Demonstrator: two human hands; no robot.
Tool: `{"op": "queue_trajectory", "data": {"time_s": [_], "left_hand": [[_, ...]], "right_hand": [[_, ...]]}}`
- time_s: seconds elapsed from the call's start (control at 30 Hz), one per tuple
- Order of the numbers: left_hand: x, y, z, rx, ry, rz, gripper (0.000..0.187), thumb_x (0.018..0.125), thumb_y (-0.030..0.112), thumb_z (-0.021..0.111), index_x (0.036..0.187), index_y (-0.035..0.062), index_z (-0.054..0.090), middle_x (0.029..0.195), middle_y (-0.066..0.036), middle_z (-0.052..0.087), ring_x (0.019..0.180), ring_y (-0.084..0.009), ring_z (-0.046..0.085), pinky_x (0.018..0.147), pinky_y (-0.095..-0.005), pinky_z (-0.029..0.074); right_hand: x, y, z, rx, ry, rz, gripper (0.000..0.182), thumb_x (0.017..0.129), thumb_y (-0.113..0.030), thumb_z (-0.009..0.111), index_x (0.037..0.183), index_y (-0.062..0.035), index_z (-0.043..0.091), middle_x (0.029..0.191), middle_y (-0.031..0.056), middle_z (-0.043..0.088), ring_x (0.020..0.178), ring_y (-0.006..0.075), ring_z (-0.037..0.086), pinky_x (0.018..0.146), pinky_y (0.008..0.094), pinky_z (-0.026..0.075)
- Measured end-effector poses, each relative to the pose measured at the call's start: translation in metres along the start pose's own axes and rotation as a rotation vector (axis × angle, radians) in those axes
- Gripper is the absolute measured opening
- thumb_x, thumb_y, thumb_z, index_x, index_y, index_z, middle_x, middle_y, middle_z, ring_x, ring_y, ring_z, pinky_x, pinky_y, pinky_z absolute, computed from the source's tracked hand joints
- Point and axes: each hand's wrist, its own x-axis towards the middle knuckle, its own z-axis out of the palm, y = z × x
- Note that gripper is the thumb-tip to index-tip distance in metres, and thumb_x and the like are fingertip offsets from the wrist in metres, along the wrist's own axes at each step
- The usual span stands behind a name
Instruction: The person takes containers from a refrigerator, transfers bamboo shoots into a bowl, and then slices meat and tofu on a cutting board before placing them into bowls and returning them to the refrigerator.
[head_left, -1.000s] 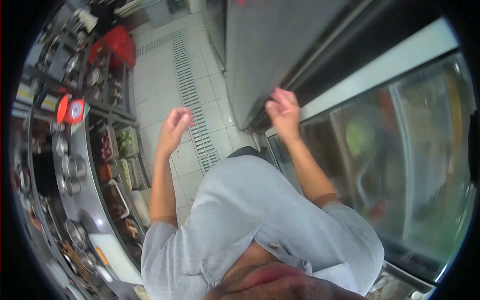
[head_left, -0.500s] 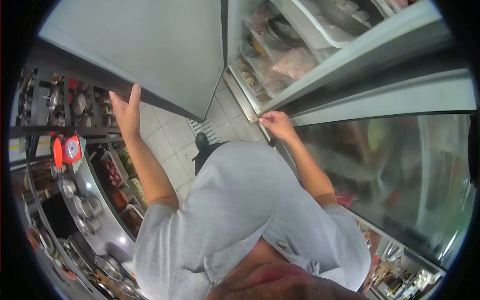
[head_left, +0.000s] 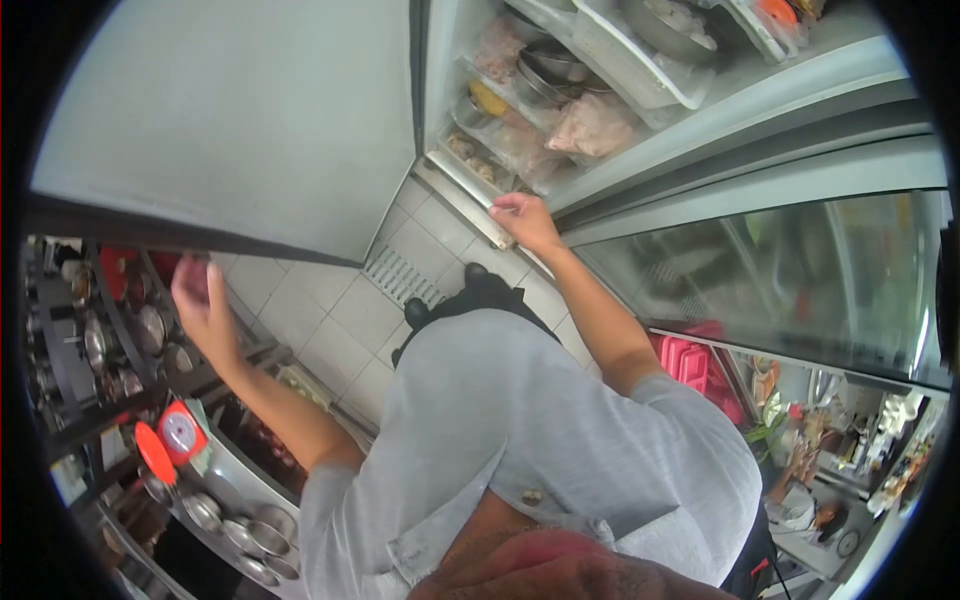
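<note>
My left hand (head_left: 203, 305) is by the lower edge of the wide-open grey refrigerator door (head_left: 230, 120), its thumb and fingers apart. No object shows in it. My right hand (head_left: 527, 222) is beside the sill (head_left: 465, 195) of the open refrigerator, fingers curled together. What they hold, if anything, is too small to make out. Behind that hand, on the shelves, are a bag of pale pink meat (head_left: 590, 127), metal bowls (head_left: 550, 72) and a white plastic tray (head_left: 640, 62).
A glass-fronted door (head_left: 780, 270) stands at the right, with pink crates (head_left: 685, 365) below it. On the left are a steel counter with pots (head_left: 245, 535), a red kitchen scale (head_left: 182, 432) and racks of pans. A floor drain grate (head_left: 400, 278) lies before my feet. Another person (head_left: 805, 510) is at far right.
My view has shifted, showing more floor and both my feet. My left fingers have come away from the door edge and spread. The grey door now reaches further left in view.
</note>
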Motion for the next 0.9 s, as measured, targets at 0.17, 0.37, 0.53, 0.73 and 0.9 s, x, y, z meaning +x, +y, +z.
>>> {"op": "queue_trajectory", "data": {"time_s": [0.17,0.37,0.53,0.73,0.9], "left_hand": [[-0.036,-0.029,0.007,-0.047,-0.396,-0.354,0.028,0.101,0.02,0.07,0.118,-0.0009,0.067,0.098,-0.005,0.069,0.088,-0.0111,0.062,0.078,-0.0277,0.051],[-0.006,-0.017,0.082,0.004,-0.751,-0.322,0.031,0.1,0.022,0.07,0.116,-0.0037,0.067,0.096,-0.006,0.07,0.085,-0.0118,0.064,0.08,-0.0286,0.053],[0.039,-0.016,0.126,0.109,-0.834,-0.207,0.03,0.099,0.022,0.071,0.116,-0.0032,0.067,0.095,-0.008,0.072,0.087,-0.0125,0.067,0.079,-0.0294,0.054],[0.071,-0.038,0.165,0.019,-0.966,-0.179,0.029,0.098,0.022,0.072,0.114,-0.0014,0.068,0.091,-0.009,0.073,0.083,-0.0144,0.068,0.077,-0.0303,0.055],[0.103,-0.046,0.18,0.024,-1.115,-0.125,0.026,0.099,0.019,0.071,0.116,-0.0003,0.068,0.091,-0.002,0.069,0.082,-0.0102,0.06,0.075,-0.0278,0.051]], "right_hand": [[0.046,0.013,-0.044,0.14,0.282,-0.015,0.032,0.093,-0.023,0.078,0.114,0.0013,0.074,0.102,0.0076,0.077,0.088,0.0122,0.069,0.077,0.0308,0.055],[0.142,-0.012,-0.078,0.185,0.432,-0.176,0.052,0.091,-0.022,0.078,0.134,0.0025,0.063,0.093,0.0092,0.077,0.084,0.015,0.071,0.079,0.0327,0.056],[0.21,-0.078,-0.094,-0.154,0.508,-0.276,0.068,0.09,-0.03,0.075,0.146,0.0017,0.052,0.095,0.0122,0.077,0.086,0.0279,0.074,0.083,0.0389,0.057],[0.292,-0.099,-0.089,-0.589,0.728,-0.132,0.06,0.092,-0.038,0.069,0.142,-0.0044,0.059,0.117,0.0212,0.073,0.111,0.0421,0.069,0.099,0.0476,0.052],[0.285,-0.096,-0.087,-0.401,0.687,0.032,0.05,0.093,-0.04,0.069,0.134,-0.0114,0.064,0.125,0.0214,0.071,0.118,0.0426,0.065,0.102,0.0503,0.051]]}}
